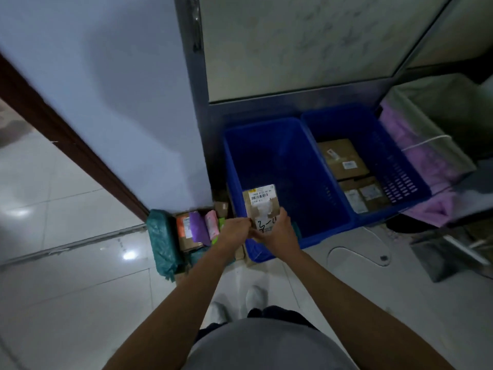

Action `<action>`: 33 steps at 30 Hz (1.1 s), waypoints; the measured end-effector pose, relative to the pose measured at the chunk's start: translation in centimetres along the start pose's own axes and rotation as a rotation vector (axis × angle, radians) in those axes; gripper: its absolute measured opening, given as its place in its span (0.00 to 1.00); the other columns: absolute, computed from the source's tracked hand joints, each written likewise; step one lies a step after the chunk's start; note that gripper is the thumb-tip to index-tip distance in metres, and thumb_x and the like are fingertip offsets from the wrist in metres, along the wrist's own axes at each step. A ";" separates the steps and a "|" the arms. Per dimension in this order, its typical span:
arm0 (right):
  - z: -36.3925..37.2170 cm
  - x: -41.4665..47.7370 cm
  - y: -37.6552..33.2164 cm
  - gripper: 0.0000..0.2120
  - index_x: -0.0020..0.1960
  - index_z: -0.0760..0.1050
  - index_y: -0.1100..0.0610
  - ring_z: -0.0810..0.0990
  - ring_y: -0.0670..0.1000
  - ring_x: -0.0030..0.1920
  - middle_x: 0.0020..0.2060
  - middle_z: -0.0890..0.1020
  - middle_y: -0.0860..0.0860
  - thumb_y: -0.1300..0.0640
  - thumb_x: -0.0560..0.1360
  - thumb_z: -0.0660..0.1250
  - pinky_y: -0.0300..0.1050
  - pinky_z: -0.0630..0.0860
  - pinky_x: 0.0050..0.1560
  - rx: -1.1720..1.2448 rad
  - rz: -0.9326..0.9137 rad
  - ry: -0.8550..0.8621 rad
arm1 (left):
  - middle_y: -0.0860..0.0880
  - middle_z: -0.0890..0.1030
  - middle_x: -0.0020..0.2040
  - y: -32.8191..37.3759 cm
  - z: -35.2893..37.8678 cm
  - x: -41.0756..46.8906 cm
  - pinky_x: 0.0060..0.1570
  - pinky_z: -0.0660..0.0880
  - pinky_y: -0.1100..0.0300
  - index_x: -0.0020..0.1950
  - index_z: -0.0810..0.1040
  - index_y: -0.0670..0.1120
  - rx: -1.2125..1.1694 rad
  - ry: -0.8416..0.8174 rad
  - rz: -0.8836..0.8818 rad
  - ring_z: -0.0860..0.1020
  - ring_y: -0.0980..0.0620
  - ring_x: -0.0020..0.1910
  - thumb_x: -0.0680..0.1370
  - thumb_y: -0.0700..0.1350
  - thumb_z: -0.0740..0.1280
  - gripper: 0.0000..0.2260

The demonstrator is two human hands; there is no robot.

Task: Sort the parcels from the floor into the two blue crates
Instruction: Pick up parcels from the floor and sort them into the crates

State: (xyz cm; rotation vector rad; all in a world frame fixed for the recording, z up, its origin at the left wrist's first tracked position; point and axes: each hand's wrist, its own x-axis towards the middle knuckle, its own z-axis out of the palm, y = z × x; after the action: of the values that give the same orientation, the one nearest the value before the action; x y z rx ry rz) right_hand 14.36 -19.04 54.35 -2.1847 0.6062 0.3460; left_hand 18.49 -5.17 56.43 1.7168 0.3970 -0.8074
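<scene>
Both my hands hold a small brown cardboard parcel with a white label, over the near left corner of the left blue crate. My left hand grips its left lower edge, my right hand its lower right side. No other parcel shows inside the left crate. The right blue crate holds several brown parcels. A pile of parcels lies on the floor to the left of the crates, among them a green wrapped bundle, purple and pink packets and brown boxes.
The crates stand against a metal-framed panel. A white wall with a dark skirting runs to the left. Purple cloth and a grey bag sit right of the crates. A white cable lies on the tiled floor.
</scene>
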 end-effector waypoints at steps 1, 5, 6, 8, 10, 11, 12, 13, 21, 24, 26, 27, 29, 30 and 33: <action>-0.7 -0.3 0.0 0.60 0.78 0.53 0.58 0.73 0.57 0.64 0.67 0.69 0.56 0.33 0.60 0.79 0.57 0.77 0.59 -0.030 0.003 0.052 | 0.40 0.83 0.58 0.2 0.6 0.0 0.58 0.80 0.49 0.62 0.80 0.37 0.008 -0.034 0.009 0.81 0.46 0.51 0.81 0.42 0.64 0.14; -3.2 0.5 1.8 0.58 0.79 0.49 0.59 0.70 0.60 0.67 0.69 0.67 0.58 0.38 0.64 0.79 0.59 0.73 0.62 -0.155 0.018 0.138 | 0.51 0.86 0.39 1.5 3.1 1.2 0.36 0.77 0.68 0.46 0.85 0.45 -0.001 -0.138 0.028 0.84 0.53 0.41 0.77 0.40 0.67 0.07; -3.9 0.8 2.3 0.56 0.79 0.50 0.59 0.69 0.60 0.68 0.69 0.67 0.58 0.39 0.65 0.79 0.59 0.73 0.62 -0.176 0.021 0.136 | 0.53 0.85 0.34 1.9 3.7 1.4 0.31 0.74 0.69 0.43 0.84 0.46 -0.013 -0.156 0.006 0.83 0.55 0.37 0.77 0.39 0.67 0.07; -5.1 1.4 3.4 0.52 0.77 0.53 0.58 0.69 0.60 0.67 0.68 0.67 0.57 0.40 0.66 0.78 0.59 0.74 0.61 -0.202 0.020 0.136 | 0.51 0.86 0.39 2.6 4.6 1.5 0.35 0.74 0.66 0.43 0.82 0.46 -0.033 -0.178 -0.009 0.83 0.55 0.40 0.79 0.42 0.67 0.06; -6.3 2.2 4.2 0.50 0.76 0.55 0.59 0.69 0.60 0.66 0.67 0.68 0.57 0.41 0.67 0.78 0.58 0.73 0.61 -0.235 0.008 0.135 | 0.48 0.87 0.45 3.5 5.2 2.0 0.45 0.78 0.60 0.47 0.82 0.44 -0.061 -0.185 0.008 0.85 0.51 0.47 0.81 0.48 0.64 0.10; -6.9 2.6 4.7 0.49 0.76 0.55 0.60 0.69 0.60 0.65 0.67 0.68 0.57 0.42 0.67 0.78 0.57 0.73 0.62 -0.248 -0.007 0.132 | 0.49 0.87 0.46 3.8 5.5 2.5 0.49 0.78 0.58 0.50 0.83 0.44 -0.069 -0.185 0.010 0.85 0.50 0.49 0.81 0.50 0.63 0.13; -7.7 3.3 5.3 0.49 0.76 0.56 0.60 0.69 0.60 0.65 0.66 0.68 0.58 0.43 0.67 0.78 0.57 0.72 0.62 -0.265 -0.020 0.122 | 0.49 0.87 0.47 4.0 6.0 3.4 0.49 0.78 0.57 0.53 0.83 0.45 -0.070 -0.179 0.005 0.85 0.50 0.49 0.82 0.52 0.61 0.14; -8.4 4.0 6.0 0.49 0.76 0.55 0.61 0.68 0.61 0.66 0.67 0.67 0.58 0.44 0.67 0.78 0.57 0.71 0.64 -0.291 -0.030 0.108 | 0.49 0.87 0.48 4.2 6.4 4.1 0.47 0.77 0.57 0.55 0.82 0.46 -0.078 -0.167 0.005 0.85 0.50 0.49 0.83 0.52 0.60 0.14; -16.8 13.3 11.9 0.51 0.78 0.50 0.60 0.62 0.62 0.71 0.70 0.62 0.57 0.45 0.68 0.76 0.56 0.67 0.68 -0.529 -0.128 -0.154 | 0.46 0.81 0.55 5.3 12.8 11.0 0.43 0.75 0.61 0.62 0.76 0.46 -0.042 0.007 -0.030 0.81 0.50 0.51 0.84 0.49 0.62 0.10; -20.0 16.7 13.4 0.47 0.76 0.54 0.58 0.64 0.61 0.68 0.67 0.64 0.56 0.46 0.67 0.77 0.57 0.70 0.64 -0.575 -0.180 -0.221 | 0.44 0.80 0.55 5.9 16.5 12.7 0.38 0.74 0.63 0.61 0.77 0.45 -0.032 0.073 -0.058 0.80 0.49 0.50 0.84 0.44 0.62 0.09; -21.6 18.7 14.4 0.47 0.76 0.55 0.58 0.64 0.61 0.68 0.67 0.65 0.56 0.47 0.66 0.78 0.56 0.70 0.63 -0.619 -0.224 -0.279 | 0.44 0.81 0.56 6.2 18.8 14.0 0.44 0.78 0.56 0.60 0.78 0.45 -0.020 0.105 -0.089 0.80 0.48 0.49 0.83 0.44 0.64 0.08; -22.1 19.8 14.8 0.48 0.76 0.54 0.58 0.64 0.61 0.68 0.67 0.65 0.56 0.47 0.67 0.78 0.56 0.70 0.63 -0.643 -0.250 -0.313 | 0.45 0.81 0.56 6.3 19.9 14.7 0.49 0.79 0.52 0.61 0.78 0.46 -0.004 0.118 -0.103 0.80 0.47 0.50 0.83 0.45 0.64 0.08; -22.8 21.8 15.4 0.49 0.77 0.53 0.59 0.65 0.61 0.68 0.68 0.65 0.57 0.47 0.68 0.77 0.56 0.70 0.64 -0.687 -0.293 -0.385 | 0.50 0.79 0.54 6.7 21.5 15.8 0.56 0.78 0.47 0.64 0.77 0.48 0.049 0.139 -0.120 0.79 0.48 0.52 0.83 0.46 0.63 0.11; -22.8 22.7 15.6 0.49 0.78 0.53 0.59 0.65 0.61 0.69 0.68 0.65 0.57 0.47 0.68 0.77 0.56 0.70 0.65 -0.713 -0.315 -0.414 | 0.51 0.78 0.56 6.9 22.2 16.2 0.57 0.78 0.47 0.67 0.76 0.48 0.079 0.145 -0.128 0.79 0.48 0.53 0.83 0.46 0.62 0.12; -22.2 25.2 16.2 0.50 0.78 0.53 0.59 0.67 0.61 0.67 0.68 0.66 0.57 0.45 0.68 0.78 0.56 0.72 0.63 -0.790 -0.385 -0.462 | 0.46 0.78 0.62 6.7 23.4 18.1 0.55 0.76 0.46 0.71 0.73 0.46 0.153 0.132 -0.178 0.79 0.42 0.56 0.83 0.45 0.62 0.16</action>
State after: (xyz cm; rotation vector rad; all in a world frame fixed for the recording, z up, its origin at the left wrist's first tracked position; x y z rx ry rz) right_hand 28.01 -52.91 46.74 -2.7408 -0.2694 0.9652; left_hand 28.29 -31.79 45.78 1.9033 0.5982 -0.8730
